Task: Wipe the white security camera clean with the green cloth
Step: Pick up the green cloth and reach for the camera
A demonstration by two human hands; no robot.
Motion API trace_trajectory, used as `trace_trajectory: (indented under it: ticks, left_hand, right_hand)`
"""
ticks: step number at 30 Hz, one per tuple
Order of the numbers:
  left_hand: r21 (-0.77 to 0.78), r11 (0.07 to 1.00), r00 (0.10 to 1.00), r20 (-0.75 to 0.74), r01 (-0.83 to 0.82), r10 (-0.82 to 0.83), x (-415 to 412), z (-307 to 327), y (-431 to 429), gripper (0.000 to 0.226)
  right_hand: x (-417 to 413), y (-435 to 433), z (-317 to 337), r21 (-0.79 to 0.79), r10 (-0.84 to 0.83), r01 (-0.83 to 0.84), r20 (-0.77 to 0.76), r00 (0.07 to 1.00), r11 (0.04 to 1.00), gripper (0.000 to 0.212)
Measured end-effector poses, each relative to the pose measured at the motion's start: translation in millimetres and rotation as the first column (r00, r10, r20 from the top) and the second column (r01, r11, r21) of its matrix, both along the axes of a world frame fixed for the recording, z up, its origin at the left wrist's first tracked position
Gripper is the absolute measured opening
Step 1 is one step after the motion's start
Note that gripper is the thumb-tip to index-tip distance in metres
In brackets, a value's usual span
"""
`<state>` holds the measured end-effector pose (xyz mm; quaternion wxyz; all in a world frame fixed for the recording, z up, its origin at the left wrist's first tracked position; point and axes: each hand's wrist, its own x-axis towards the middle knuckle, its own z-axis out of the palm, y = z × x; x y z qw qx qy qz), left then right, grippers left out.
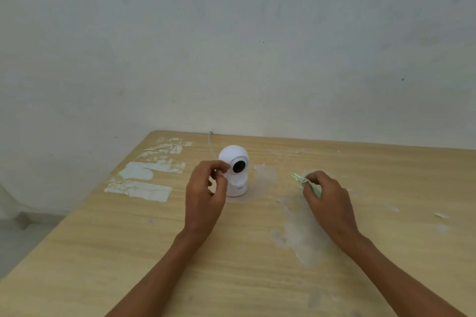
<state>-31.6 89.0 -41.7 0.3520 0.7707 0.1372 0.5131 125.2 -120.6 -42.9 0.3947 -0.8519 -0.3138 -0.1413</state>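
A white security camera (235,171) stands upright on a pale wooden counter (154,252), toward the far edge and a little left of the middle. Its round head faces the viewer and slightly to the right, with a dark lens set in a grey ring, above a short white base.

The left hand (204,193) is raised just in front of the camera on its left side. The fingers (219,166) are curled loosely inward, with the thumb and forefinger close together at the edge of the camera's head beside the lens ring. Whether they actually touch the camera or only overlap it in the view cannot be told, and nothing is seen gripped in this hand.

The right hand (327,193) rests low on the counter, well to the right of the camera and apart from it. It is curled closed around a green cloth (305,183), which is bunched up under the fingers; a narrow pale green end sticks out toward the camera on the hand's left side. The cloth does not touch the camera; bare counter lies between them.

The counter surface is worn, with whitish patches (144,180) of peeled finish to the left of the camera and duller scuffed areas between and below the hands. A plain light wall (231,46) rises behind the counter.
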Motion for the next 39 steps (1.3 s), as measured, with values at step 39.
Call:
trace_trajectory:
  ticks: [39]
  left_hand:
    - [-0.235,0.972,0.981,-0.183,0.024,-0.068,14,-15,32,0.04]
  right_hand:
    - [-31,121,-3,0.665,0.354,-0.188,-0.123,0.927,0.723,0.028]
